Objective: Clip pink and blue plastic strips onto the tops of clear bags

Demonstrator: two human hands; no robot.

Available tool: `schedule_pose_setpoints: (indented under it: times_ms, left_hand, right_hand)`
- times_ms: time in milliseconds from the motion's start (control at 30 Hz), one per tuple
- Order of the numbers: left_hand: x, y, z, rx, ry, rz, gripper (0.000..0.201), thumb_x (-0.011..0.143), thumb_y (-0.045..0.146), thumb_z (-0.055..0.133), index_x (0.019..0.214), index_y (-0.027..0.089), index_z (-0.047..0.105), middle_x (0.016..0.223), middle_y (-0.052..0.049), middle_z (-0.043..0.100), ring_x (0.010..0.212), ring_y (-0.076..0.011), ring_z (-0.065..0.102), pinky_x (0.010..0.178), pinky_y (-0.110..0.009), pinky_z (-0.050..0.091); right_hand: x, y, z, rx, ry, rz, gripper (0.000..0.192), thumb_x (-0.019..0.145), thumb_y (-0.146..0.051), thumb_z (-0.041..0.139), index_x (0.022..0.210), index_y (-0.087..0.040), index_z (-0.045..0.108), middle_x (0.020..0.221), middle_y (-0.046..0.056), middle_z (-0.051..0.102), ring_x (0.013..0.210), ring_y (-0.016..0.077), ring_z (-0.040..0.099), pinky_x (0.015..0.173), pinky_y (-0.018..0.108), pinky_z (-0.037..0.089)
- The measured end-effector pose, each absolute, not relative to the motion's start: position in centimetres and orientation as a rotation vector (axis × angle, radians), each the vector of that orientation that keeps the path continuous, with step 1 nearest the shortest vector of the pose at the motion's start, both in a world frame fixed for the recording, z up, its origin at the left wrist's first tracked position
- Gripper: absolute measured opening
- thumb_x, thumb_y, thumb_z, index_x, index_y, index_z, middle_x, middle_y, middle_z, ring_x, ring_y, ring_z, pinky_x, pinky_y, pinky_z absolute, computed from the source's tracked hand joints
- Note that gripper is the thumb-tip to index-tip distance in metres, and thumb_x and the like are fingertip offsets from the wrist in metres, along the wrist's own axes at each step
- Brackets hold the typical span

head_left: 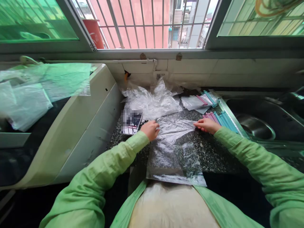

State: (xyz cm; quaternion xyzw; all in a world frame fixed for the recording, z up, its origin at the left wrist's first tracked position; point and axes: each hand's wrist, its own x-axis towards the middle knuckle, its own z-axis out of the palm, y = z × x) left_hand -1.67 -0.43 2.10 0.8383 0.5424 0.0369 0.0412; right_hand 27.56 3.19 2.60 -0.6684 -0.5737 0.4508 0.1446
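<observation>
Counted: 2 bare hands, 1 clear, thin plastic bag btwn, spread flat on nr counter, overhanging nr edge. L hand: fingers bunched, pinching bag's far L corner. R hand: thumb + index pinching far R corner. Beyond: 1 crumpled heap of clear plastic, no. of pieces can't tell. Far R: 1 small pile of flat clear bags, w/ 1 pink strip and at least 1 teal strip on top. Just nr of pile: several loose pink plastic strips + several teal ones, overlapping, exact no. unclear.

Surface: black-and-white speckled stone counter. R: 1 dark sink. L: 1 off-white boxy appliance, flat plastic bags on top. Far: pale tiled wall, grey-framed barred window.

Writing: 1 dark glossy rectangle by L hand, part pixelated, can't read.
</observation>
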Motion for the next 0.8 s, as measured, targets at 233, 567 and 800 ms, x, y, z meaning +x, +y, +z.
schedule_pose_setpoints:
  times_ms: [233, 567, 800]
  left_hand:
    - [-0.2, 6.7, 3.9, 2.556, 1.782, -0.144, 0.027, 0.076, 0.025, 0.049, 0.096, 0.016, 0.065, 0.098, -0.012, 0.059, 0.097, -0.0244, 0.054, 0.078, -0.031, 0.043]
    - [0.4, 8.2, 3.9, 2.518, 1.789, -0.172, 0.024, 0.070, 0.016, 0.049, 0.084, 0.017, 0.068, 0.092, -0.010, 0.062, 0.087, -0.0222, 0.057, 0.072, -0.029, 0.044]
    - [-2.9, 9.3, 9.4, 2.566, 1.776, 0.686, 0.016, 0.067, 0.022, 0.052, 0.072, 0.014, 0.065, 0.071, -0.003, 0.054, 0.069, -0.0145, 0.052, 0.066, -0.027, 0.044]
  right_hand:
    - [26.8, 4.7, 2.2, -1.841, -1.634, 1.224, 0.025, 0.050, -0.031, 0.069, 0.050, -0.014, 0.050, 0.041, -0.006, 0.041, 0.040, 0.0037, 0.033, 0.040, 0.021, 0.023]
    - [27.8, 5.7, 3.3, -1.649, -1.616, 1.144, 0.029, 0.047, -0.036, 0.067, 0.059, -0.013, 0.057, 0.052, -0.003, 0.050, 0.048, 0.0061, 0.037, 0.046, 0.023, 0.026]
    - [28.5, 7.3, 8.3, -1.387, -1.538, 1.018, 0.037, 0.046, -0.042, 0.072, 0.065, -0.015, 0.056, 0.058, -0.003, 0.052, 0.051, 0.0065, 0.040, 0.049, 0.023, 0.031]
